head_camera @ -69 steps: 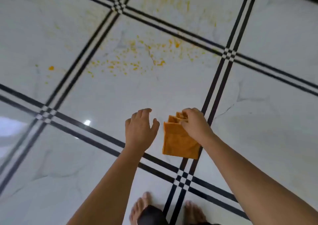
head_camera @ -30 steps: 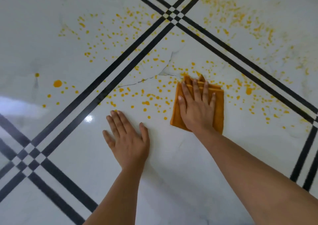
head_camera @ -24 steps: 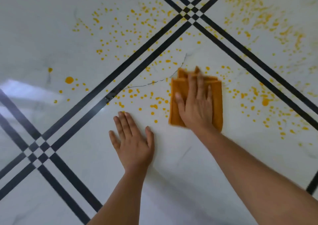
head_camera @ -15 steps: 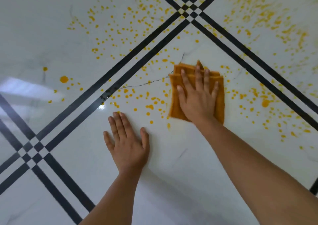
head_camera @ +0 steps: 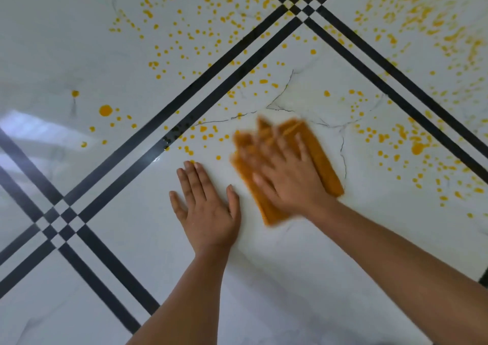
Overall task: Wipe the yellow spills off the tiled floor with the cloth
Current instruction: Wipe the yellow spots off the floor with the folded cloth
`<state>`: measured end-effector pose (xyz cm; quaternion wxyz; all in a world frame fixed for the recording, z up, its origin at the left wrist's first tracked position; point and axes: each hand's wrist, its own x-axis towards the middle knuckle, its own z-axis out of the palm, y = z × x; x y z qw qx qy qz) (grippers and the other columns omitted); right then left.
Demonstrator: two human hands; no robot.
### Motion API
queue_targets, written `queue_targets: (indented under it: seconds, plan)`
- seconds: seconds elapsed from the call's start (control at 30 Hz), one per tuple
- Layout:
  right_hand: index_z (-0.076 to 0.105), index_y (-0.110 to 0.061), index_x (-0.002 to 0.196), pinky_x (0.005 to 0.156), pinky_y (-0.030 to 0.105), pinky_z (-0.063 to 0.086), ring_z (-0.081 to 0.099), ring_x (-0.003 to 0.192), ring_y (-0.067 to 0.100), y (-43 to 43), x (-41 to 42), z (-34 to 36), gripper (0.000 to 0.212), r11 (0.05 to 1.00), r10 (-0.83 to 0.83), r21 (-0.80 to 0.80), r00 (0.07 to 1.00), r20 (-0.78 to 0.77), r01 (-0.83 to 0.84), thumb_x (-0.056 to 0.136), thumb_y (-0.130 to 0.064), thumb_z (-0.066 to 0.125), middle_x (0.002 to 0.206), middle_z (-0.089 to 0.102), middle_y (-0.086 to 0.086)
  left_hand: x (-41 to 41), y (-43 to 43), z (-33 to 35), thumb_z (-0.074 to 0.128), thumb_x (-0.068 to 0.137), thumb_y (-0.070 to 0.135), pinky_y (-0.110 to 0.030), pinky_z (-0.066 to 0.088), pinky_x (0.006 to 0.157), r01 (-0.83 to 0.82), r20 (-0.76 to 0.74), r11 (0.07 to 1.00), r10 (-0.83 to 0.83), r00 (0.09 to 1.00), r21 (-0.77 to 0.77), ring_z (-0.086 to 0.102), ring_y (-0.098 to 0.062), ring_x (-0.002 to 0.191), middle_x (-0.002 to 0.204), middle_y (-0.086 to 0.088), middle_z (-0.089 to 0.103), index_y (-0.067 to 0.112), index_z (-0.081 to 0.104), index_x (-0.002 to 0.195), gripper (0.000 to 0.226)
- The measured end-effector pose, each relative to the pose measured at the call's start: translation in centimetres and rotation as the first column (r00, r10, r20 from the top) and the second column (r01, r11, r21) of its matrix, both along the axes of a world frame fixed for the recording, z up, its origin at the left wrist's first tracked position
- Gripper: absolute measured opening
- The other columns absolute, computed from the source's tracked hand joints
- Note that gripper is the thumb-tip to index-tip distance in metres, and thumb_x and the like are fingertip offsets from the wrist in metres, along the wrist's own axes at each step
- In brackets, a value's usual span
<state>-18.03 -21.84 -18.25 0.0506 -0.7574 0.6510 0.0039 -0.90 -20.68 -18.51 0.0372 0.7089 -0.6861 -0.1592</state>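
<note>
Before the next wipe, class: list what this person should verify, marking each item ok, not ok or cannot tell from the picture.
1. Right hand pressing flat on the orange cloth: ok.
2. Left hand braced flat on the tiled floor, apart from the cloth: ok.
3. Cloth folded neatly: cannot tell, it is blurred.
4. Yellow drops left of the cloth wiped: not ok.
5. Large yellow drop right of the cloth wiped: not ok.
6. Spatter beyond the black stripes wiped: not ok.
</note>
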Motion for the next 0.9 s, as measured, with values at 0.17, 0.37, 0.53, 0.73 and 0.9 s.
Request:
queue_targets:
  seconds: [0.17,0.37,0.53,0.73,0.9]
  plan:
    - [0.025,-0.040,0.143,0.108,0.062,0.018,0.018,0.142,0.031,-2.1,-4.9,0.3,0.054,0.975,-0.223,-0.017,0.975,-0.005,0.223,0.090,-0.048,0.023,0.154,0.026,-0.001,0.1,-0.1,0.0,0.013,0.088,0.050,-0.039,-0.012,0.112,0.009,0.006,1.000,-0.009,1.000,0.015,-0.015,-0.010,0.140,0.151,0.002,-0.013,0.010,-0.004,0.147,0.073]
    - [0.026,-0.039,0.143,0.110,0.056,0.015,0.021,0.142,0.031,0.5,-1.1,0.0,0.054,0.974,0.224,0.027,0.974,-0.019,-0.223,0.090,-0.049,0.028,0.153,0.029,0.001,1.0,-0.2,0.9,0.012,0.087,0.051,-0.037,-0.011,0.113,0.070,-0.033,0.996,-0.069,0.997,0.049,-0.012,-0.008,0.140,0.156,-0.002,-0.003,0.011,0.001,0.148,0.073]
    - [0.019,-0.044,0.144,0.112,0.058,0.007,0.008,0.144,0.035,-4.6,0.1,0.6,0.054,0.891,-0.451,0.069,0.891,0.048,0.448,0.091,-0.051,0.025,0.157,0.009,0.014,6.4,-3.6,1.3,0.010,0.087,0.051,-0.036,-0.012,0.113,0.052,0.057,0.999,-0.053,0.997,0.012,-0.012,-0.011,0.142,0.157,-0.003,-0.004,0.012,0.001,0.149,0.074]
    - [0.023,-0.047,0.141,0.110,0.052,0.011,0.019,0.141,0.035,-4.3,3.1,-0.1,0.054,0.944,0.329,0.029,0.944,0.019,-0.330,0.088,-0.054,0.029,0.154,0.018,0.020,10.5,-6.6,0.8,0.011,0.088,0.052,-0.039,-0.008,0.114,-0.063,0.072,0.997,0.061,0.996,0.034,-0.008,-0.015,0.144,0.158,-0.003,-0.001,0.014,0.001,0.149,0.073]
    - [0.017,-0.051,0.141,0.107,0.065,0.002,0.002,0.143,0.040,-10.2,8.2,0.5,0.052,0.889,-0.457,0.070,0.887,0.058,0.453,0.090,-0.055,0.024,0.157,0.006,0.017,11.1,-6.7,0.2,0.016,0.090,0.050,-0.038,-0.008,0.114,-0.062,0.049,0.998,0.062,0.997,0.005,-0.007,-0.011,0.143,0.157,-0.001,0.002,0.014,0.004,0.149,0.070]
